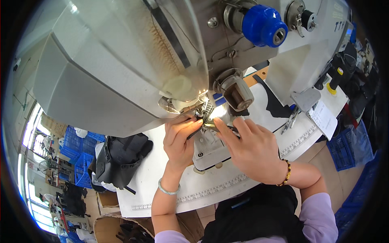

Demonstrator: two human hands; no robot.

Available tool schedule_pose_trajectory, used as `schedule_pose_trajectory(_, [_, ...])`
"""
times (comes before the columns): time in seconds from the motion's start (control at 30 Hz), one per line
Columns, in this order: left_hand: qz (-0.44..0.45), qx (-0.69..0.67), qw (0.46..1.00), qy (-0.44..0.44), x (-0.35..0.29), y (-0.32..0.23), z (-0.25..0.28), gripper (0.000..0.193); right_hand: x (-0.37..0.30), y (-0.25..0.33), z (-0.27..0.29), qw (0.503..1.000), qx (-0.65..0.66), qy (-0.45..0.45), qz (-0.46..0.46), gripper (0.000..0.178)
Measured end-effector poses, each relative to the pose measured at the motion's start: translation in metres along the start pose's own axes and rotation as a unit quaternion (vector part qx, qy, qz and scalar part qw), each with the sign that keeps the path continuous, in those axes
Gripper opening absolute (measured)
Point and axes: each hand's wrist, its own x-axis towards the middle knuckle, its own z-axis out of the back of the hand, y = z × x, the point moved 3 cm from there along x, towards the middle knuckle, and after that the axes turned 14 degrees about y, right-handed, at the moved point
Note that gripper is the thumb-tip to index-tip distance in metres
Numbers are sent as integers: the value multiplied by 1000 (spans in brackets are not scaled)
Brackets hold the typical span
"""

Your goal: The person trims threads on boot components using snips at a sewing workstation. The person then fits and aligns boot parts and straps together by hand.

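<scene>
My left hand is at the needle area of a large grey sewing machine, its thumb and fingers pinched together on a narrow black piece of material. From the other side my right hand grips the same piece, with its index finger stretched toward the needle area. Fingers cover most of the piece, so its full shape is hidden. A bright lamp lights the spot just beyond the fingertips. Below the hands lies the machine's pale bed plate.
Black sewn goods are heaped left on the white table with a printed ruler edge. To the right are a black fabric strip, metal tools and a paper sheet. Blue crates stand beyond. A blue knob juts out above.
</scene>
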Motion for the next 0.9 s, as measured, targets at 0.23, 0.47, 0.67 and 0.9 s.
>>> schedule_pose_trajectory(0.23, [-16, -2, 1000, 5, 1, -1, 0, 30, 0, 5, -2, 1000, -9, 22, -5, 38])
schedule_pose_trajectory(0.47, [-72, 58, 996, -11, 2, -1, -2, 27, 1, 10, -10, 999, -43, 10, -2, 40])
schedule_pose_trajectory(0.67, [-92, 38, 994, -49, -4, 7, -7, 27, 2, 5, -9, 1000, 18, 7, 1, 33])
schedule_pose_trajectory(0.9, [-92, 37, 993, -58, -6, 8, -12, 28, 4, 0, -10, 998, 52, -34, 0, 26])
